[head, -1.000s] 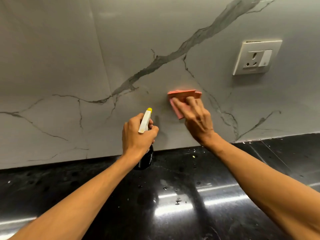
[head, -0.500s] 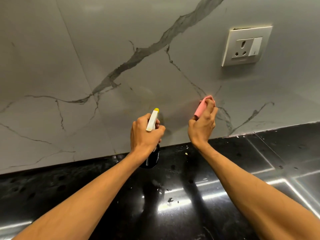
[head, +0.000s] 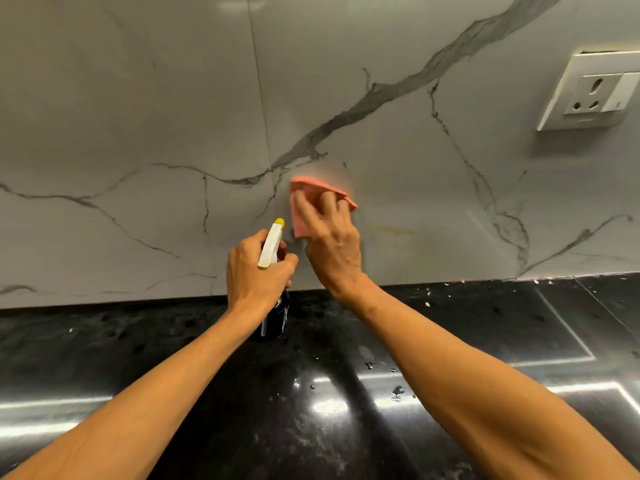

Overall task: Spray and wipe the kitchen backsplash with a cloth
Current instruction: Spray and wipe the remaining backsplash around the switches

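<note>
The backsplash (head: pixel 398 188) is pale grey marble-look tile with dark veins, filling the upper part of the view. My right hand (head: pixel 332 244) presses a pink cloth (head: pixel 301 216) flat against it at centre, fingers spread over the cloth. Just left and lower, my left hand (head: pixel 256 275) grips a spray bottle (head: pixel 272 245) with a white head, yellow nozzle and dark body, nozzle aimed at the wall. A faint yellowish smear (head: pixel 391 232) shows on the tile right of the cloth.
A glossy black stone counter (head: pixel 346 393) runs below the wall, speckled with droplets and small crumbs. A white socket with a switch (head: pixel 592 95) is mounted on the wall at the upper right. A vertical tile joint (head: pixel 259 98) runs above the cloth.
My right hand has moved the cloth left and up from the lower right, spreading it flat on the tile again. The view has shifted left. The left hand keeps the bottle.
</note>
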